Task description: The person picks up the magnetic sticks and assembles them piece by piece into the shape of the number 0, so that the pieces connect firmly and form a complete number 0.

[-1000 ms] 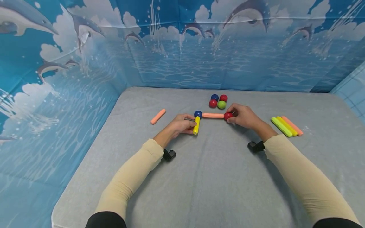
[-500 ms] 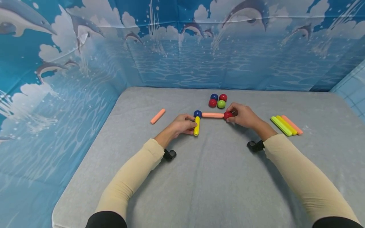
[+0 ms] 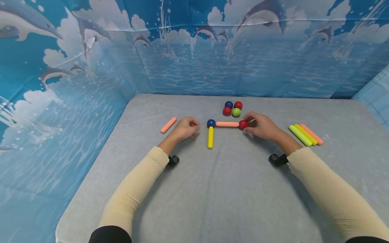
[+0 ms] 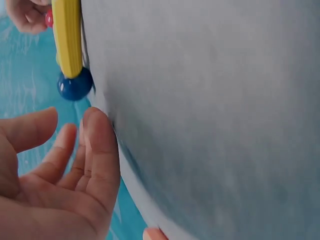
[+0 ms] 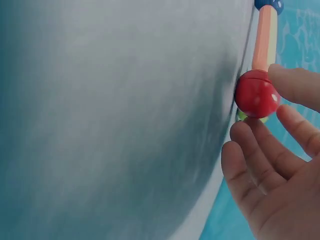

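A blue ball (image 3: 211,123) joins a yellow stick (image 3: 210,137), pointing toward me, and an orange stick (image 3: 227,124), running right to a red ball (image 3: 243,124). This joined piece lies on the grey table. My left hand (image 3: 186,129) is left of the yellow stick, apart from it and holding nothing; in the left wrist view its fingers (image 4: 102,140) are spread below the blue ball. Beside the red ball is my right hand (image 3: 262,126). The right wrist view has its thumb and fingers loosely parted around the ball; whether they touch it is hard to tell.
Several loose balls (image 3: 227,111), red, blue and green, sit behind the joined piece. A single orange stick (image 3: 168,125) lies beyond the left hand. At right lie green (image 3: 300,135), yellow and orange sticks side by side. A dolphin-print curtain (image 3: 194,67) hangs behind the table (image 3: 231,189).
My left hand has let go of the yellow stick and moved left, and the stick now lies on the table. The right hand has loosened from the red ball and shifted slightly right.
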Action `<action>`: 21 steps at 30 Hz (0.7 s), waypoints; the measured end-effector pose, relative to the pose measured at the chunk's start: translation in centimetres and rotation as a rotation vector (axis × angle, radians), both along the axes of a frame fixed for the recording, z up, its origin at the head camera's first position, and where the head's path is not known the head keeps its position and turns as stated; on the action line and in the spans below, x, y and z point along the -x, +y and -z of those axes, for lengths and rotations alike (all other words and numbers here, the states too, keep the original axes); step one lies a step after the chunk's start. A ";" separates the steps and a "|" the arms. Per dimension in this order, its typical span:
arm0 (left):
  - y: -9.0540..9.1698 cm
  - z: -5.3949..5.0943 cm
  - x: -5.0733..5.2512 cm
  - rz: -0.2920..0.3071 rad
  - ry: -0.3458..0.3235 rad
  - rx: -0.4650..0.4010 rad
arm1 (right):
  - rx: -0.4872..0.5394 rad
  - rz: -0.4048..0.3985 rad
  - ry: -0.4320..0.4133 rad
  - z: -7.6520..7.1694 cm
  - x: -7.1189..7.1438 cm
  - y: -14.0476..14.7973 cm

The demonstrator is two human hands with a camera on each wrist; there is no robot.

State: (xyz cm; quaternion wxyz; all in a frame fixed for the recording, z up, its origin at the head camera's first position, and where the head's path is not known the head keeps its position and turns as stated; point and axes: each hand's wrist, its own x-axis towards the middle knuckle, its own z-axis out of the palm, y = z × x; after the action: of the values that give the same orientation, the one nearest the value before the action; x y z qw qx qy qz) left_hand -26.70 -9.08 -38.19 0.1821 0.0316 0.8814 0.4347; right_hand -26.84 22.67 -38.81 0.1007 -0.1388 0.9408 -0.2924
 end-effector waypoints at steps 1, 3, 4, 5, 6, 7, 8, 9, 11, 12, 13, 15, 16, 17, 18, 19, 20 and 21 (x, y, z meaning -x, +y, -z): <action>-0.3 0.0 0.0 0.013 0.013 0.009 | -0.007 -0.006 0.010 -0.1 -0.3 0.3; -0.7 -0.2 0.1 0.036 0.044 0.026 | -0.021 -0.018 0.028 -0.2 -1.0 0.9; -1.0 -0.3 0.2 0.046 0.060 0.033 | -0.026 -0.023 0.037 -0.3 -1.3 1.2; -1.2 -0.3 0.3 0.054 0.077 0.041 | -0.029 -0.031 0.049 -0.4 -1.6 1.5; -1.4 -0.4 0.4 0.061 0.094 0.049 | -0.031 -0.038 0.057 -0.4 -1.9 1.8; -1.4 -0.4 0.5 0.067 0.108 0.057 | -0.031 -0.041 0.062 -0.4 -2.2 2.2; -1.4 -0.4 0.6 0.073 0.122 0.065 | -0.031 -0.046 0.067 -0.4 -2.6 2.5; -1.3 -0.4 0.8 0.081 0.137 0.076 | -0.032 -0.050 0.072 -0.4 -2.9 2.8; -1.1 -0.4 1.2 0.100 0.163 0.100 | -0.035 -0.056 0.075 -0.3 -3.3 3.2; -1.0 -0.4 1.3 0.109 0.172 0.109 | -0.035 -0.055 0.072 -0.4 -3.5 3.3; -0.8 -0.4 1.5 0.121 0.183 0.120 | -0.039 -0.053 0.071 -0.4 -3.5 3.4; -0.4 -0.5 1.8 0.156 0.216 0.148 | -0.039 -0.044 0.068 -0.5 -3.5 3.5; -0.1 -0.6 2.0 0.173 0.231 0.158 | -0.040 -0.039 0.067 -0.5 -3.4 3.4; 0.1 -0.5 2.2 0.192 0.245 0.167 | -0.039 -0.032 0.064 -0.6 -3.3 3.3; 0.3 -0.5 2.4 0.210 0.253 0.172 | -0.039 -0.027 0.063 -0.7 -3.1 3.2; 0.6 -0.5 2.5 0.227 0.259 0.175 | -0.041 -0.021 0.062 -0.7 -2.9 3.1; 0.8 -0.5 2.7 0.242 0.260 0.176 | -0.041 -0.015 0.062 -0.8 -2.6 2.9; 1.0 -0.5 2.9 0.255 0.257 0.170 | -0.041 -0.010 0.061 -0.8 -2.4 2.8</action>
State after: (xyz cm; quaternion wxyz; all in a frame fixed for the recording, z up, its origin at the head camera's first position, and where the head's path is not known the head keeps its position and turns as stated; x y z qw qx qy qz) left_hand -29.57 -8.06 -37.71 0.1236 0.1828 0.9198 0.3244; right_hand -24.42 25.45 -38.05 0.0760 -0.1501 0.9485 -0.2683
